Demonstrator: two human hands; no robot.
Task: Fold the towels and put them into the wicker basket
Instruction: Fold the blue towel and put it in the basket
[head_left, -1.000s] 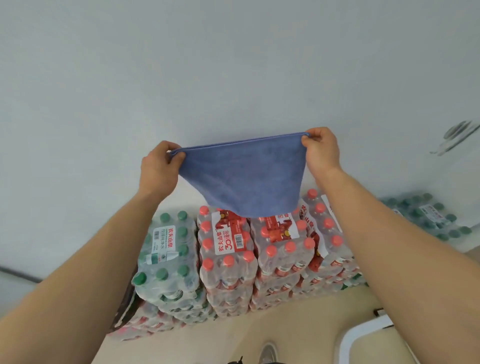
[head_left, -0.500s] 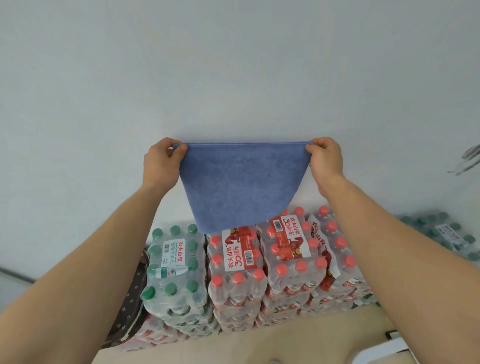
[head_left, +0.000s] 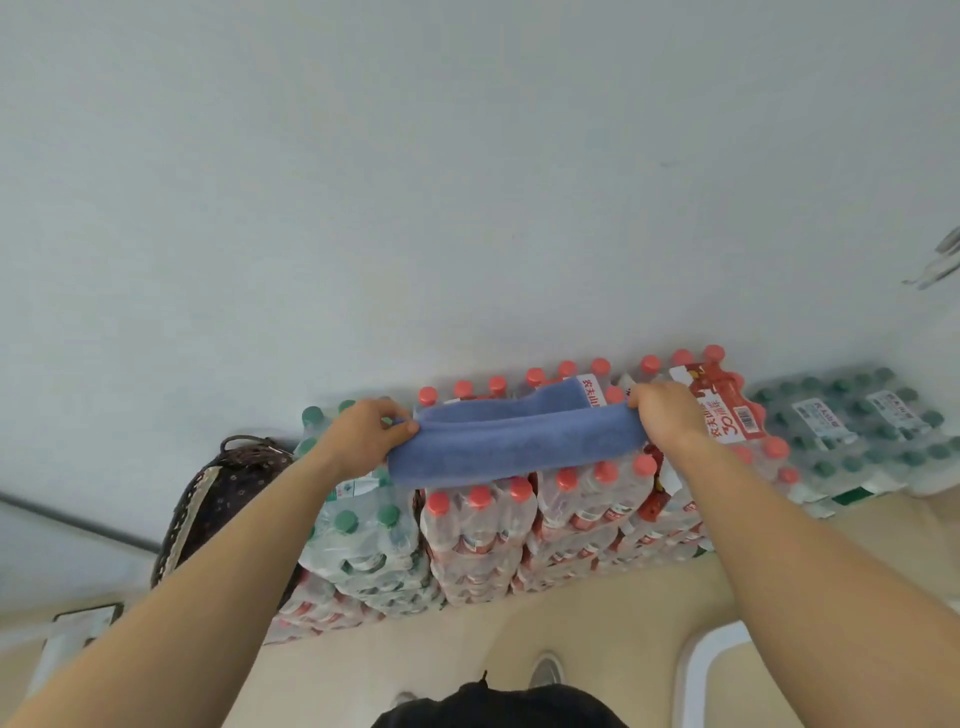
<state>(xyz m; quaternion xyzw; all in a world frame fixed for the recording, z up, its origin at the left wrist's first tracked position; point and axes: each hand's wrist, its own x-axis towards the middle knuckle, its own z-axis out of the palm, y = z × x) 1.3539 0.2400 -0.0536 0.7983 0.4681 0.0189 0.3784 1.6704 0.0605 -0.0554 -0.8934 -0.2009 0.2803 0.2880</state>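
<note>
Two bare hands hold one soft blue microfibre towel (head_left: 514, 447) by its short ends: the left hand (head_left: 358, 431) pinches the left end between thumb and curled fingers, and the right hand (head_left: 667, 415) grips the right end with its fingers bunched over the cloth. A second ago the towel hangs open as a single sheet in front of the pale wall, stretched flat between raised hands; now it is low and doubled along its length into a narrow band, with a far layer showing behind the near one. It lies across the top of the stacked shrink-wrapped packs of red-capped water bottles (head_left: 478, 525), though whether it rests on the caps or hovers just over them I cannot tell. That looks like the first fold made, with at least one more to go. A dark brown woven basket with patterned cloth lining (head_left: 218, 499), probably the target, stands to the left beside the green-capped bottle packs (head_left: 363, 525), apart from the towel.
</note>
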